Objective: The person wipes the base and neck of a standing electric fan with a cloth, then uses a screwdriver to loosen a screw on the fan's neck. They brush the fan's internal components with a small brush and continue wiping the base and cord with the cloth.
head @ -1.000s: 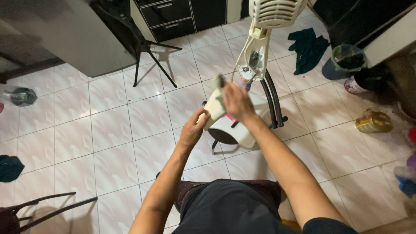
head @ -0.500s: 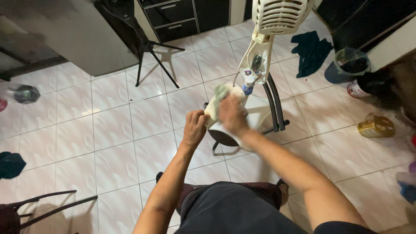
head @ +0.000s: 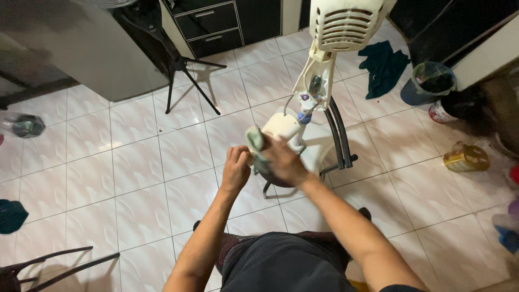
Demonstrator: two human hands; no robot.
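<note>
Between my two sets of fingers sits a greenish cloth (head: pixel 256 147), bunched against the cream fan base (head: pixel 281 128). I see my left hand (head: pixel 236 168) with its fingers curled together, knuckles up, pinching the near edge of the cloth. My right hand (head: pixel 285 162) lies just beside it, fingers folded down and clamped on the cloth, pressing it to the base's side. Just beyond my right fingers rises the fan's white stem (head: pixel 314 86), with exposed wiring, up to the vented motor housing (head: pixel 346 22). Right of my right fingers, black tubular legs (head: pixel 339 135) run along the tiled floor (head: pixel 135 162). Well off to the right stand a gold tin (head: pixel 465 158) and a bucket (head: pixel 430 82); far beyond my left fingers stands a black tripod (head: pixel 175 65).
</note>
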